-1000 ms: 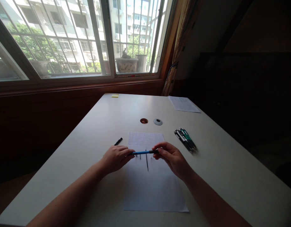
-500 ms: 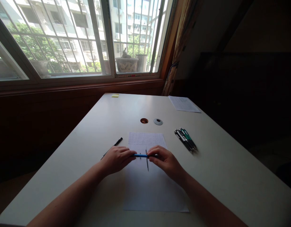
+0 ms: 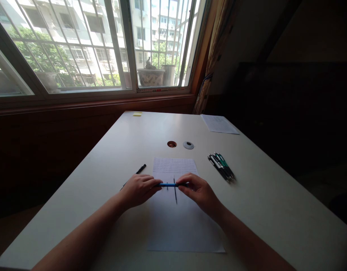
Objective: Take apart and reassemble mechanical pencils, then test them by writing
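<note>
Both hands hold a blue pen (image 3: 168, 184) level just above a sheet of paper (image 3: 179, 226) on the white table (image 3: 111, 158). My left hand (image 3: 139, 191) is closed on the pen's left end. My right hand (image 3: 198, 191) pinches its dark right end. A thin dark rod (image 3: 175, 191), like a pen refill, lies on the paper under the pen, pointing toward me. A black pen part (image 3: 141, 168) lies on the table left of the paper.
A bundle of several dark and green pens (image 3: 221, 166) lies to the right. A cable hole (image 3: 171, 144) and its grey cap (image 3: 188, 145) sit beyond the paper. Another written sheet (image 3: 219, 124) and a yellow sticky pad (image 3: 137, 114) lie at the far edge, under the window.
My right hand slid left along the pen toward my left hand, so less of the blue barrel shows between them. The pen dropped slightly closer to the paper.
</note>
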Demonstrator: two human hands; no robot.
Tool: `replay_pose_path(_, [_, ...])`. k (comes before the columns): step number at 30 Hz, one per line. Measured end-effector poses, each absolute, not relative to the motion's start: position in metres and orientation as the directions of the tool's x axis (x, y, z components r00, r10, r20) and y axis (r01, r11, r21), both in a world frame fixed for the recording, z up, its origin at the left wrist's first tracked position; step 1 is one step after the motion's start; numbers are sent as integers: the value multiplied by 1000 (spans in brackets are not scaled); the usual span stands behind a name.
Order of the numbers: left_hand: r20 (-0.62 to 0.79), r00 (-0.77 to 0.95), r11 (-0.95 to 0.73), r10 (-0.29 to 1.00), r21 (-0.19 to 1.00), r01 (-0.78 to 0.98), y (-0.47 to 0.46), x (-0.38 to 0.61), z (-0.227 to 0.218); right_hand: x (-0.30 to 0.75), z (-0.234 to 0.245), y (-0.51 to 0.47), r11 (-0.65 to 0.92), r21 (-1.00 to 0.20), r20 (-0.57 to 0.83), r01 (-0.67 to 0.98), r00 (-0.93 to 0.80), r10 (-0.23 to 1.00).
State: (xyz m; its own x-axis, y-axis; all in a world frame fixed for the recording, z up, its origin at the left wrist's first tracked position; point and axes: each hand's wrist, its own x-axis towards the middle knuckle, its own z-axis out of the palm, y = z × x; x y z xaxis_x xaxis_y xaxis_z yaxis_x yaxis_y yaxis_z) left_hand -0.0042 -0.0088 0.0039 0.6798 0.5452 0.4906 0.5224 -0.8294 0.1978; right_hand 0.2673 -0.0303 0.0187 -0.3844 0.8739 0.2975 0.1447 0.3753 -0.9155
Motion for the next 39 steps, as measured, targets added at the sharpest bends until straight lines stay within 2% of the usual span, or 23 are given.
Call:
replay_pose_path(8, [489, 688, -835, 536, 186, 518, -10, -5, 4, 267, 13, -30, 233, -963, 179, 138, -322, 930])
replay_pose_path(14, [497, 688, -838, 529, 181, 514, -11, -4, 5, 268, 14, -31, 194, -972, 146, 131, -307, 940])
replay_pose_path(19, [511, 674, -833, 533, 177, 525, -11, -4, 5, 267, 15, -31, 233, -955, 173, 185, -292, 941])
replay_pose_path(25, [541, 618, -803, 570, 209, 558, -9, -6, 4, 267, 16, -29, 337, -916, 289, 218, -224, 931])
replay_pose_path(29, [562, 582, -785, 588, 224, 578, -9, -7, 4, 273, 14, -25, 331, -888, 292, 319, -167, 942])
replay_pose_path(34, [570, 559, -767, 602, 218, 603, -8, -6, 4, 275, 6, -21, 329, -809, 203, 486, -294, 934])
replay_pose_path(39, [575, 556, -767, 601, 217, 604, -8, -5, 4, 272, 1, -21, 328, -788, 141, 521, -365, 920])
